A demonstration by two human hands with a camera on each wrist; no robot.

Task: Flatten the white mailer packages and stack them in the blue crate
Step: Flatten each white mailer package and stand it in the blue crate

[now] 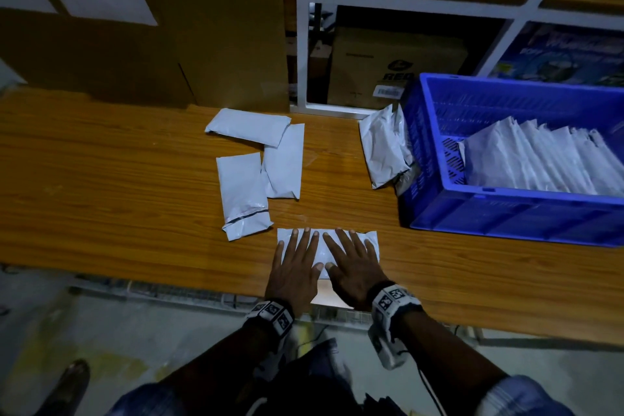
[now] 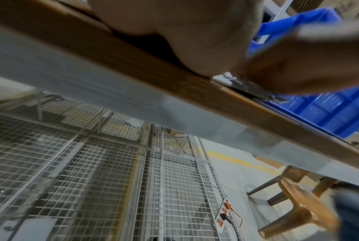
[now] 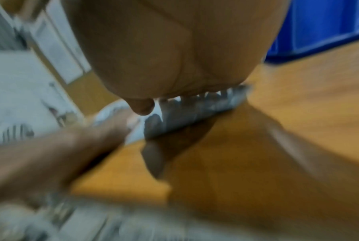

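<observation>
A white mailer [image 1: 368, 238] lies near the front edge of the wooden table [image 1: 118, 186]. Both hands lie flat on it, side by side, fingers straight and spread: the left hand [image 1: 297, 257] on its left half, the right hand [image 1: 351, 257] on its right half. Three more white mailers [image 1: 250, 127] [image 1: 283, 162] [image 1: 241, 192] lie just beyond. Another crumpled mailer [image 1: 383, 149] leans against the outside of the blue crate [image 1: 506, 216] at the right, which holds several flattened mailers [image 1: 540, 162]. The right wrist view is blurred: palm [image 3: 164, 48] over the mailer's edge [image 3: 195, 112].
Cardboard boxes [image 1: 135, 27] stand along the table's back left. A white shelf unit [image 1: 304, 44] with boxes rises behind the crate. Under the table are a wire mesh rack [image 2: 91, 179], a power strip [image 2: 222, 215] and a brown plastic stool [image 2: 294, 202].
</observation>
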